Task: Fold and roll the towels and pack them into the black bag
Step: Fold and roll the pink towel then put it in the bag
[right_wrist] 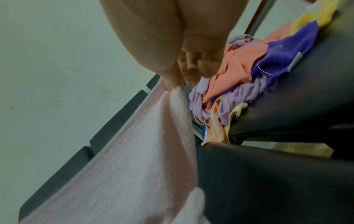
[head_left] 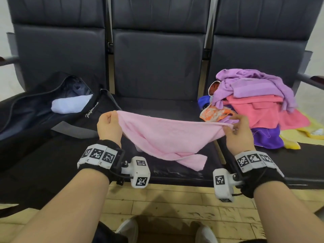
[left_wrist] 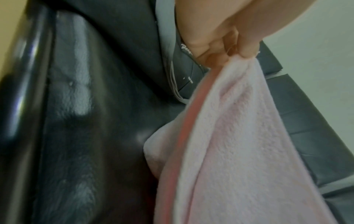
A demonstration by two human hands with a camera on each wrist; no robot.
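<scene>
One pink towel (head_left: 163, 137) is in hand, held up above the front half of the middle seat (head_left: 157, 106) of a three-seat bench. Its upper edge runs left to right between the two hands and sags in the middle; the lower part hangs down, and one corner trails on the seat near its front edge. The left hand (head_left: 108, 127) has its fingers curled, pinching the left top corner; the left wrist view confirms thumb and fingers clamped on the cloth. The right hand (head_left: 239, 132) pinches the right top corner between thumb and fingertips, which the right wrist view also shows.

The long axis of the towel lies across the body, level with both hands, neither hand nearer than the other. In my judgement the towel is being spread for its first fold, and the coming move turns on laying that edge flat along the middle seat, which lies directly beneath it.

The black bag (head_left: 43, 109) lies open on the left seat, just beside the left hand, with one pale rolled towel (head_left: 71, 103) already inside. The pile of towels (head_left: 252, 106) still to do, purple, coral, yellow and others, sits on the right seat, just behind the right hand. Most of the task appears outstanding.
</scene>
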